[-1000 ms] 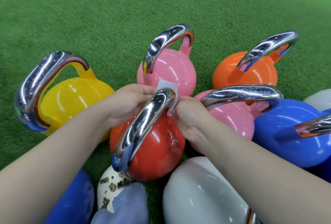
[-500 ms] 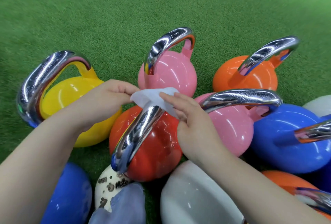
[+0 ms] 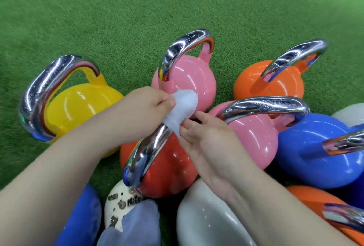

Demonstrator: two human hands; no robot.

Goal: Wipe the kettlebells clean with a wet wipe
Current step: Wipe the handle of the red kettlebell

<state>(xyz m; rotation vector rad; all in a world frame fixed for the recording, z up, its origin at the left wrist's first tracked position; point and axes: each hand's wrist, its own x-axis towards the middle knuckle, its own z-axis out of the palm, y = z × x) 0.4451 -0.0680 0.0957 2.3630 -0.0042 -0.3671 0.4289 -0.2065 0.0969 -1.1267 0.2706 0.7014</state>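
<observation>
The red kettlebell (image 3: 167, 165), glossy with a chrome handle (image 3: 149, 151), sits on the green turf (image 3: 118, 19) in the middle of the cluster, a white wet wipe (image 3: 182, 108) draped over the handle's far end. The left hand (image 3: 145, 106) pinches the wipe's upper edge, and the right hand (image 3: 204, 137) pinches its lower edge with fingertips. Crowding it are 2 pink kettlebells (image 3: 189, 82), a yellow kettlebell (image 3: 78, 106) on the left and a white kettlebell (image 3: 206, 218) nearest the camera.

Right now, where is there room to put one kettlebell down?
The green turf lies bare beyond the yellow kettlebell, the far pink kettlebell and the orange kettlebell. Nearer in, it's crowded: the bells sit packed around the red kettlebell.
</observation>
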